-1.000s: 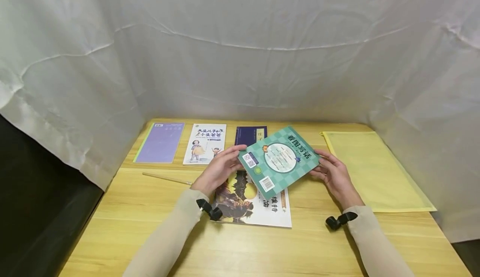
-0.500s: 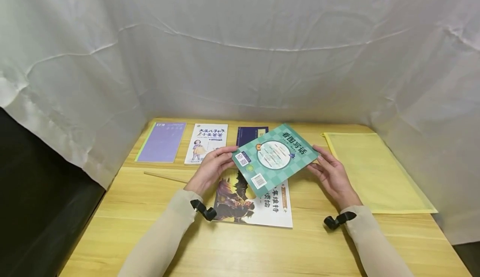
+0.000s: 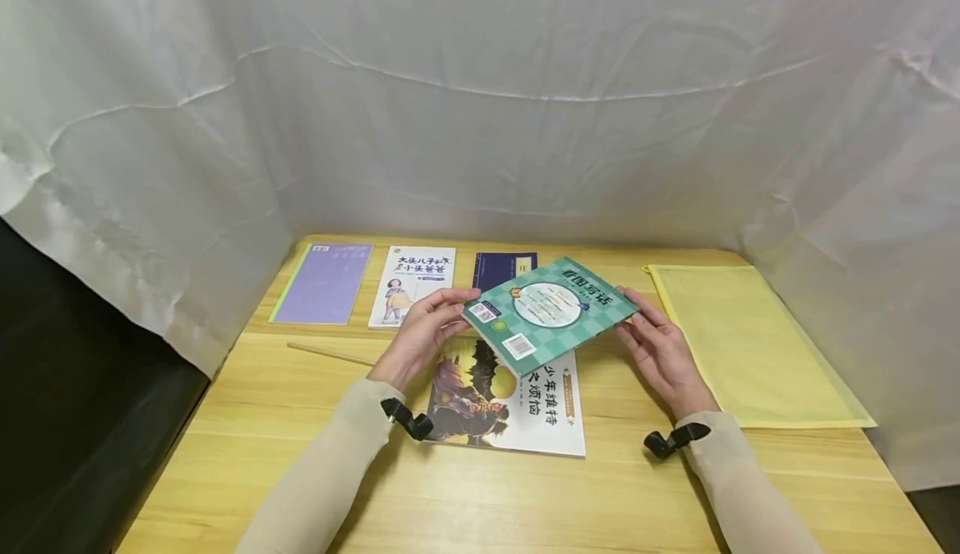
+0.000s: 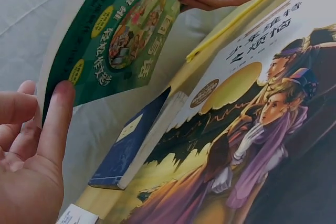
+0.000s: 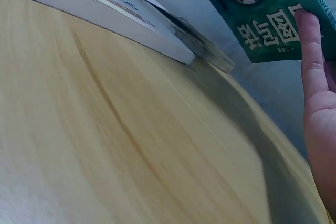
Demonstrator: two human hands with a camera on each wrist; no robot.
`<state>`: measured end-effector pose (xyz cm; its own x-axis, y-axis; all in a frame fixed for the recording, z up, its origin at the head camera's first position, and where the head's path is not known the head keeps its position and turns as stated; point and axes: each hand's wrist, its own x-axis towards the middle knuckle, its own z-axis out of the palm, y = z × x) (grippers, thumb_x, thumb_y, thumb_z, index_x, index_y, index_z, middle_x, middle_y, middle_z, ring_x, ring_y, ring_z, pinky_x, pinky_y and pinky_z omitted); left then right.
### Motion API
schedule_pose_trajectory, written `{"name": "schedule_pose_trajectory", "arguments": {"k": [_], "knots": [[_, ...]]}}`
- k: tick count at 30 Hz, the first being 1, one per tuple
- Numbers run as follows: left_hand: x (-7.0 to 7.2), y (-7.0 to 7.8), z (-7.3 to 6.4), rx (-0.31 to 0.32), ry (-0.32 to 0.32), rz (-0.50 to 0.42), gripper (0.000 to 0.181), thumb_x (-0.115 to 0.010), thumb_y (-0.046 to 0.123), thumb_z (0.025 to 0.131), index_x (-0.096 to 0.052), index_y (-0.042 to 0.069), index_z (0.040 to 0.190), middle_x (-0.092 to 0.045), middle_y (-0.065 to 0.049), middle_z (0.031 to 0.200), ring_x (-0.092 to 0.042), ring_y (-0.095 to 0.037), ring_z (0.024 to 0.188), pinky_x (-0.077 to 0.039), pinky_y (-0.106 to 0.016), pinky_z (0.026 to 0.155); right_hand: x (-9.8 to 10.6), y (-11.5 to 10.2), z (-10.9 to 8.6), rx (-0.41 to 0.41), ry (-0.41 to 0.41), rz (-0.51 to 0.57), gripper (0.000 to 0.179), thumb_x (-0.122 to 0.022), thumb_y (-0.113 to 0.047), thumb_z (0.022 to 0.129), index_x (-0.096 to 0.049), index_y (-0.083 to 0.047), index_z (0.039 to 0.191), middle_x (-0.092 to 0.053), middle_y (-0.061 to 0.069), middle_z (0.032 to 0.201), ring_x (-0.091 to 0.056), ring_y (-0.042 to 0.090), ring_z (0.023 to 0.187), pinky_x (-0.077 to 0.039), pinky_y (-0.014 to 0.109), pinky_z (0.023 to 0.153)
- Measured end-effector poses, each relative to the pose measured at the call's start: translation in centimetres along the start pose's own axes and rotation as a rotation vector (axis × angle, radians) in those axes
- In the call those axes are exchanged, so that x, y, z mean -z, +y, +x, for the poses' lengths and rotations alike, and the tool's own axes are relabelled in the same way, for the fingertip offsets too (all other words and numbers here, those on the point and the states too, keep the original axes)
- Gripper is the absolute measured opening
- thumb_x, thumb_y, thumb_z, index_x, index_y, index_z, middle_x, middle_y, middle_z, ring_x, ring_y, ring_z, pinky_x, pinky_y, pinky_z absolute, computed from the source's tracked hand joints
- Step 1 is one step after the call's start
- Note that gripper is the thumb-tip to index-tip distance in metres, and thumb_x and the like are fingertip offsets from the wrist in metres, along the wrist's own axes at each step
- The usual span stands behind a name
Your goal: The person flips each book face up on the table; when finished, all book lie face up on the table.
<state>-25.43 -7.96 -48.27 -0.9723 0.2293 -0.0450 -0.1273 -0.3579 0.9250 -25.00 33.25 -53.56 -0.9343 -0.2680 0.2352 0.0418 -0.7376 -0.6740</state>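
Observation:
Both hands hold a green checkered book (image 3: 551, 312) up off the table, tilted, its barcode side facing the head camera. My left hand (image 3: 426, 333) pinches its left corner between thumb and fingers. At the opposite corner my right hand (image 3: 666, 354) grips it, with a finger along the darker green underside in the right wrist view. Below the green book lies a larger book (image 3: 510, 404) with a painted cover of figures and a yellow moon, partly covered in the head view. Just behind is a dark blue book (image 3: 498, 269), its right part hidden by the green one.
A purple notebook (image 3: 322, 283) and a white picture-cover book (image 3: 412, 283) lie along the table's back left. A thin wooden stick (image 3: 330, 354) lies in front of them. On the right is a yellow mesh pouch (image 3: 757, 346). Grey fabric (image 3: 510, 121) hangs around the table (image 3: 555, 504).
The green book has shifted slightly left and now tips flatter, its near edge raised, showing more of the painted book's cover. Both hands keep their hold and moved slightly left with it.

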Motion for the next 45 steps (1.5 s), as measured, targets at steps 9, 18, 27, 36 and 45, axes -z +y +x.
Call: {"name": "schedule_pose_trajectory", "arguments": {"k": [9, 18, 27, 36, 45], "knots": [[0.1, -0.2, -0.1, -0.023, -0.001, -0.069, 0.033, -0.057, -0.009, 0.104, -0.062, -0.006, 0.137, -0.07, -0.017, 0.145, -0.077, -0.021, 0.115, -0.064, -0.031, 0.103, -0.5, 0.3, 0.4, 0.055, -0.005, -0.043, 0.053, -0.036, 0.008, 0.114, -0.043, -0.008, 0.164, -0.053, 0.002, 0.166, -0.067, 0.02, 0.137, -0.054, 0.032, 0.118], [0.3, -0.1, 0.0, -0.03, -0.019, -0.106, 0.026, -0.054, -0.004, 0.109, -0.07, 0.002, 0.129, -0.073, -0.013, 0.14, -0.076, -0.022, 0.118, -0.06, -0.032, 0.109, -1.9, -0.1, 0.9, 0.118, 0.064, -0.116, 0.045, -0.049, 0.002, 0.113, -0.055, 0.0, 0.157, -0.066, 0.009, 0.153, -0.071, 0.023, 0.127, -0.063, 0.036, 0.109], [0.2, -0.2, 0.2, -0.08, -0.055, -0.151, 0.03, -0.053, 0.0, 0.112, -0.067, 0.008, 0.137, -0.074, -0.007, 0.138, -0.075, -0.021, 0.119, -0.059, -0.033, 0.113, -2.5, -0.2, 1.3, 0.198, 0.119, -0.321, 0.041, -0.049, -0.003, 0.114, -0.062, -0.004, 0.153, -0.074, -0.002, 0.138, -0.074, 0.016, 0.111, -0.066, 0.03, 0.099], [-0.6, -0.8, 0.1, -0.078, -0.051, -0.209, 0.039, -0.052, -0.009, 0.108, -0.079, 0.015, 0.122, -0.071, -0.009, 0.134, -0.079, -0.02, 0.106, -0.063, -0.031, 0.105, -2.9, -0.4, 1.3, 0.231, 0.197, -0.232, 0.038, -0.053, -0.002, 0.112, -0.066, -0.007, 0.147, -0.058, -0.009, 0.159, -0.071, 0.012, 0.101, -0.066, 0.025, 0.093], [-1.0, -1.1, 0.2, -0.035, -0.033, -0.092, 0.05, -0.053, 0.003, 0.113, -0.049, 0.006, 0.162, -0.052, -0.022, 0.161, -0.08, -0.017, 0.096, -0.066, -0.029, 0.097, -3.3, -1.4, 1.8, 0.219, 0.329, -0.312, 0.039, -0.06, -0.009, 0.11, -0.062, -0.009, 0.149, -0.069, -0.012, 0.148, -0.067, 0.006, 0.105, -0.06, 0.017, 0.085]]}}
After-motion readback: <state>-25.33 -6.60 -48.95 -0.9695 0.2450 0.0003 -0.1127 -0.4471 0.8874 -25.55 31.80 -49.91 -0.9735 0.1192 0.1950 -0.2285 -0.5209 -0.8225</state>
